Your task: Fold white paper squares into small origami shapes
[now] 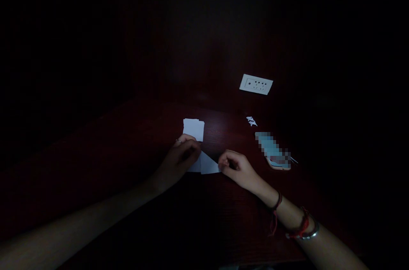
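Observation:
A folded sheet of white paper (208, 164) lies on the dark red table between my two hands, its right part tapering to a point. My left hand (183, 155), with a ring on one finger, pinches the top of the paper and hides part of its left side. At the paper's right tip, the fingers of my right hand (233, 165) are closed on the corner. Just beyond my left hand sits a small stack of white paper pieces (193, 128), its edges slightly uneven.
To the right lies a phone (277, 163), its screen blurred out. Small white paper scraps (252, 121) are behind it. A white socket plate (256, 84) is on the wall at the back. The surroundings are very dark.

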The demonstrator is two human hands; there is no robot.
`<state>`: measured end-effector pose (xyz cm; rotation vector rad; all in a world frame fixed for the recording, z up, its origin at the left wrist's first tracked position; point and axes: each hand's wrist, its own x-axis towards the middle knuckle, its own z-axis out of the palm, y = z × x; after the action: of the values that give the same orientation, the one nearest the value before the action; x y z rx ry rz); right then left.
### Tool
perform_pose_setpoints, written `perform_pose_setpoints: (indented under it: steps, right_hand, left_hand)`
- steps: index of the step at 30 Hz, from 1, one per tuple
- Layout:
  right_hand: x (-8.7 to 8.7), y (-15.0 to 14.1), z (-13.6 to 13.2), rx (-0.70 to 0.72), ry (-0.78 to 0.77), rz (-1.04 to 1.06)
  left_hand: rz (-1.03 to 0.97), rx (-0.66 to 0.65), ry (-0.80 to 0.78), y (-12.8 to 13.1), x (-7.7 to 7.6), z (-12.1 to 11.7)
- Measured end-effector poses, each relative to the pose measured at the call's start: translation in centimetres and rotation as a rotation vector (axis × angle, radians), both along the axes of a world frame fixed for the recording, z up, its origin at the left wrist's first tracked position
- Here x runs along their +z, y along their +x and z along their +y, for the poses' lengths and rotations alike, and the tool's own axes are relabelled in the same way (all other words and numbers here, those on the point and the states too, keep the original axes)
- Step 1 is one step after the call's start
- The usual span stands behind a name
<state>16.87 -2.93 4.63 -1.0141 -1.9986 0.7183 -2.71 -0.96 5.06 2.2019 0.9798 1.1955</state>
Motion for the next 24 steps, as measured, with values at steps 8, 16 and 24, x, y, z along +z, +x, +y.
perform_pose_setpoints:
  steps: [8,16,24]
  right_hand:
    - [-0.6,0.9,0.6,-0.062,-0.051,0.031]
    - [-1.0,2.1,1.4,-0.18,-0.039,0.049]
    - [-0.8,1.2,0.7,-0.046,-0.027,-0.029]
  left_hand:
    - [-0.006,0.07,-0.039,-0.1,-0.4,0.6]
    - [-0.076,0.23,-0.231,-1.3,-0.3,1.2]
    - [0.037,-0.111,-0.278,-0.1,-1.9,1.2]
